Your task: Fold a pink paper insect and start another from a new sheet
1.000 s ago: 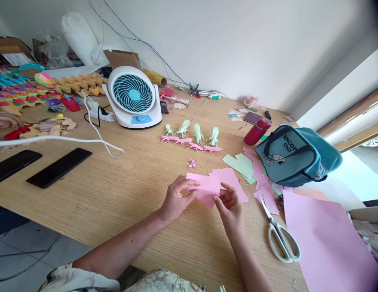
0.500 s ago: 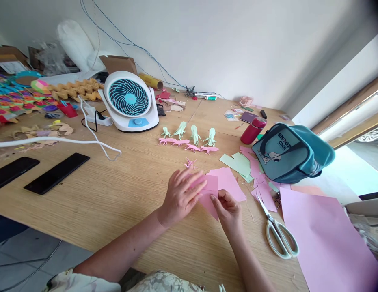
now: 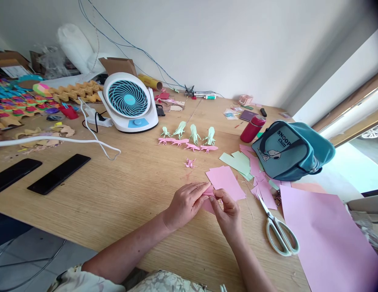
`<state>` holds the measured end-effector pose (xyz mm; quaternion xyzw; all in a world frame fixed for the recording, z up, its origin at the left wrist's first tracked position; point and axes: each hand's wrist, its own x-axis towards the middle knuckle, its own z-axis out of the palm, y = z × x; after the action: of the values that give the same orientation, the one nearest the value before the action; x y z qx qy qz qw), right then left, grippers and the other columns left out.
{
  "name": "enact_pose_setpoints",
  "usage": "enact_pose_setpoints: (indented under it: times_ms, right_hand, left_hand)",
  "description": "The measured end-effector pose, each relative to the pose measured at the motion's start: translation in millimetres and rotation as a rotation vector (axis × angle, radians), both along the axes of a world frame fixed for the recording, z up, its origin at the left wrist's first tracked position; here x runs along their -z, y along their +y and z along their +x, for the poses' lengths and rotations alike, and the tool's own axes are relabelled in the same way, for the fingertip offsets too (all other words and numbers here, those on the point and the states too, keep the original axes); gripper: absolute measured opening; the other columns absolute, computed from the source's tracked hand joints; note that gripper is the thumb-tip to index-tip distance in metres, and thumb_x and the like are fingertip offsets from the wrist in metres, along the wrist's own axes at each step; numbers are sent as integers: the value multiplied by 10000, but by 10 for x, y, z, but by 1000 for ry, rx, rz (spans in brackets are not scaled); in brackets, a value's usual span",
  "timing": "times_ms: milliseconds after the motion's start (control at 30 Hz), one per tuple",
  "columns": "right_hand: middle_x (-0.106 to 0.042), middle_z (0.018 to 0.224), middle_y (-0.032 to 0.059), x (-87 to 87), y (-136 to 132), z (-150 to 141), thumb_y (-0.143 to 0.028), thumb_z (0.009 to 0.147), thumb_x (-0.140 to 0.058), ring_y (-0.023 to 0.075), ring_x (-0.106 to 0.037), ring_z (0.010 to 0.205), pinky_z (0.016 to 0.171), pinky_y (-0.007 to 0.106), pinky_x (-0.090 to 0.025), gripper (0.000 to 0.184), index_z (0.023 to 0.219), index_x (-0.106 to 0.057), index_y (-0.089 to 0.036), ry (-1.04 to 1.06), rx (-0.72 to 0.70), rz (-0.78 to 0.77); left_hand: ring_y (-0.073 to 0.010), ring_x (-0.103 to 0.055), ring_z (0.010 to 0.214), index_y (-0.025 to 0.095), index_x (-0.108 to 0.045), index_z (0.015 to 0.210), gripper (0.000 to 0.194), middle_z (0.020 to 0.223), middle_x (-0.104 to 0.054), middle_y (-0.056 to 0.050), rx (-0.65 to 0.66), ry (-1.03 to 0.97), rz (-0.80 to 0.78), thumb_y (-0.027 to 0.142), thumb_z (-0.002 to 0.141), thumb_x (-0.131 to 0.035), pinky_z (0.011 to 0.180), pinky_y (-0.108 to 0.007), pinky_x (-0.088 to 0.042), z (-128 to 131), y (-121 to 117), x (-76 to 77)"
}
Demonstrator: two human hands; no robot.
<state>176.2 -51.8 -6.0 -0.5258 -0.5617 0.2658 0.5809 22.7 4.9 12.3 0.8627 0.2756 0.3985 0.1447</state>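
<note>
My left hand and my right hand meet over the wooden table, both pinching a small folded pink paper that is mostly hidden between the fingers. Just beyond them lies a flat pink paper square. A tiny pink folded piece sits farther back. Behind it stands a row of green and pink origami figures.
White-handled scissors lie right of my hands, next to a large pink sheet and pink and green scraps. A teal bag, a red bottle, a white fan, two black phones and colourful paper shapes surround them.
The pink paper has been folded smaller. My left hand went from pressing flat on it to pinching it together with my right hand. The other pink square now lies uncovered.
</note>
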Motion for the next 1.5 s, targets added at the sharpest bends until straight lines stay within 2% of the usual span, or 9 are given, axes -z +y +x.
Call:
enact_pose_setpoints:
  times_ms: [100,400,500,633,767,933,1133,1500]
  right_hand:
    - [-674,830,18,35,0,6,-319,869,-665,181,-611,780,735,316,-492,95,916,-682,-239,22,52,-8]
    - [-617,790,16,-7,16,43,-306,900,-630,179,-561,764,720,326,-455,101,842,-657,-227,-59,33,-5]
    - [-616,828,10,2,8,37,-290,881,-660,175,-556,790,737,324,-458,59,900,-640,-237,-21,55,-16]
    - [-611,864,5,3,6,38,-246,879,-667,172,-555,815,765,328,-454,119,995,-641,-257,10,30,-12]
    - [-600,850,7,0,26,45,-217,883,-666,173,-541,817,752,329,-436,87,954,-680,-265,4,-22,9]
    - [-573,862,6,8,39,48,-206,873,-676,171,-527,832,754,326,-430,132,975,-692,-289,78,-56,35]
    - [-549,833,7,-2,39,52,-216,867,-681,174,-508,818,753,332,-412,68,906,-700,-268,137,-92,24]
    - [-513,858,6,-32,20,65,-210,864,-685,176,-488,838,785,345,-385,82,909,-694,-277,113,-87,14]
  left_hand:
    - [-191,-681,1054,192,-574,1270,310,1110,-729,-78,28,-38,-64,217,967,-514,922,-327,-543,5,-18,-3]
    - [-165,-711,962,192,-634,1188,259,1056,-746,-60,62,-130,-227,173,943,-550,861,-270,-562,5,-33,48]
    - [-155,-714,940,187,-636,1178,256,1041,-751,-51,59,-137,-202,153,938,-555,844,-260,-564,3,-36,52]
    - [-150,-719,914,179,-647,1124,214,1036,-754,-42,43,-105,-127,137,934,-558,813,-252,-567,0,-44,25]
    - [-158,-719,886,165,-638,1094,185,1011,-755,-37,10,-30,-26,128,936,-549,790,-271,-566,-12,-58,-11]
    - [-167,-715,894,155,-602,1134,206,1026,-751,-43,-15,60,66,124,942,-535,786,-294,-561,-31,-72,-36]
    - [-173,-720,867,137,-594,1131,194,1011,-755,-52,-31,95,167,156,943,-550,770,-308,-567,-46,-86,-70]
    - [-151,-717,839,159,-622,1071,165,979,-758,-40,0,37,36,129,943,-521,747,-268,-556,-32,-103,-100]
